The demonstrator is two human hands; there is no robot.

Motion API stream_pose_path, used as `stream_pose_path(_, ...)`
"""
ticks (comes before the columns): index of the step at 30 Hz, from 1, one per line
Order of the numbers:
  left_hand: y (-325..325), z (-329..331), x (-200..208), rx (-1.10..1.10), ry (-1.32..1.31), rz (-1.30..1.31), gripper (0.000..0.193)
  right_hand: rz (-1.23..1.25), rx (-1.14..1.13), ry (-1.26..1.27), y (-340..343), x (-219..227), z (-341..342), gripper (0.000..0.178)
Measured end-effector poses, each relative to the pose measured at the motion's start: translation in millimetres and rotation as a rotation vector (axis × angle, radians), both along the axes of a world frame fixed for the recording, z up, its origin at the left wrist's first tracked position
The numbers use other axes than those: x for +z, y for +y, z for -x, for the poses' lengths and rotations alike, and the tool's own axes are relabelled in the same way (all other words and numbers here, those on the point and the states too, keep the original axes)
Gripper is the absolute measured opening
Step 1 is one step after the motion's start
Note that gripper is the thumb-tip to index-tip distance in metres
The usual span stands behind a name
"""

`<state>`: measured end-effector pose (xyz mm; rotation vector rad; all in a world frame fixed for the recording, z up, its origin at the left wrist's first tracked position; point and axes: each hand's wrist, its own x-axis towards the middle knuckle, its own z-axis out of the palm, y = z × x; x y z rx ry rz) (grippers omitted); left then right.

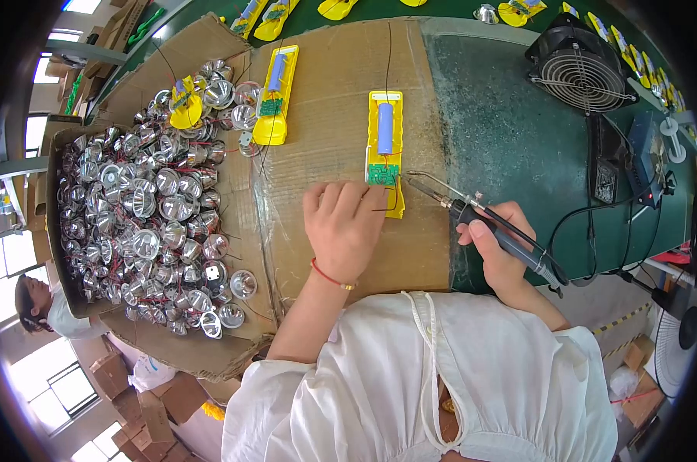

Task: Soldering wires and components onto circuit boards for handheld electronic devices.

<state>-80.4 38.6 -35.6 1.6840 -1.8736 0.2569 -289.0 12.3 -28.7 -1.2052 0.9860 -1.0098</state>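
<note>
In front of me a yellow plastic housing (395,202) lies on cardboard, with a blue-violet cylindrical battery (385,129) and a green circuit board (382,174) in it. My left hand (342,231) is at the lower left of this housing, fingers bent and closed. A thin dark wire loops out beside its fingertips; what they pinch is hidden. My right hand (499,245) grips a soldering iron (510,245) with a thin metal tube along it. Its tip points left, close to the board's right side. A second yellow housing (271,131) with battery and board lies farther left.
A cardboard box (53,223) full of shiny reflector cups (145,202) stands left, a yellow piece (185,112) on top. At the right are a black fan (579,77), a blue unit (647,158) and cables. More yellow housings (275,19) line the far edge.
</note>
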Motion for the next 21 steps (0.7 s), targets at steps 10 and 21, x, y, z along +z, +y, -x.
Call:
stream_pose_path(10,-3.0,-1.9,-8.3,0.202,0.885,-0.277,0.008,-0.003,0.112,0.076,-4.0,-7.0,-4.8,0.015)
stream_pose_path(21,-4.9,-1.9,-6.4,0.224,0.902,-0.325,0.009,-0.040,0.117,0.055,-9.1,-8.7,-17.9,0.014)
